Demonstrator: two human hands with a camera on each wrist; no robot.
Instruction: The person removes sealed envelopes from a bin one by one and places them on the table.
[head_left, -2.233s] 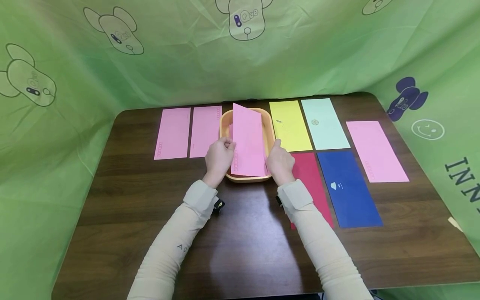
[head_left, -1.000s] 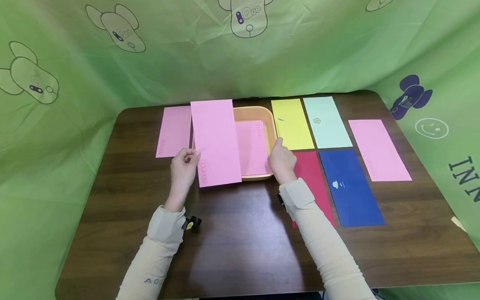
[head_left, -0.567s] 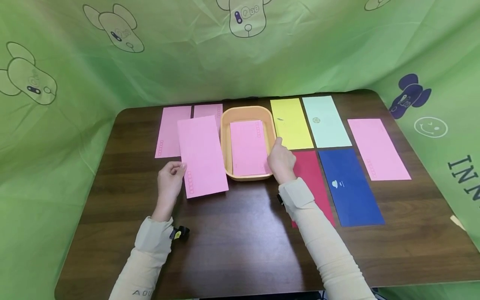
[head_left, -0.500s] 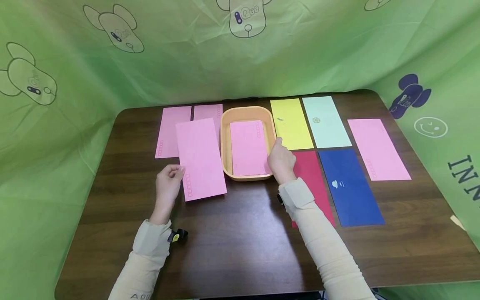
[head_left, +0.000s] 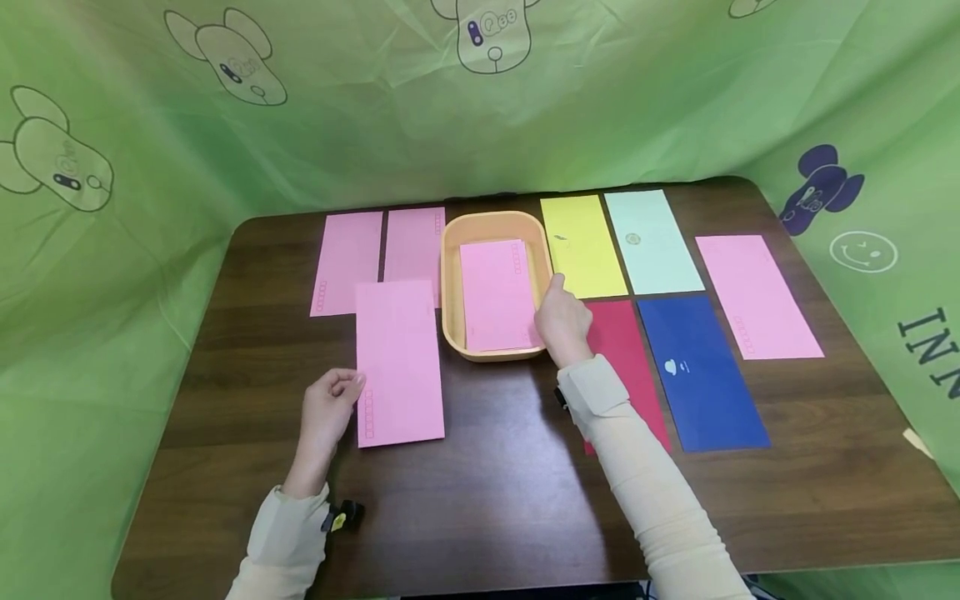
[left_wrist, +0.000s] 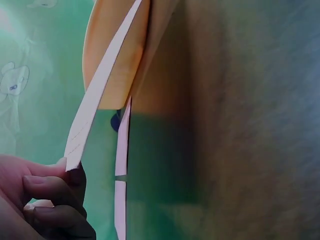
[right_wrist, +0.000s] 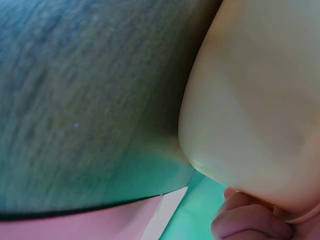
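Two hands grip: our left hand pinches a pink envelope by its nine-o'clock edge, apparently leaving its face uncovered, outside the tray at eight o'clock; our right hand clamps the tray at four, seemingly steadying it.

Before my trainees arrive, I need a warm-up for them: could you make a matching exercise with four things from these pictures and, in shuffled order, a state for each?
1. left hand
2. right hand
3. orange tray
4. blue envelope

A. bears a small white print
B. pinches a pink envelope by its edge
C. has pink paper lying inside
D. holds the orange tray's side

Pairs: 1-B, 2-D, 3-C, 4-A
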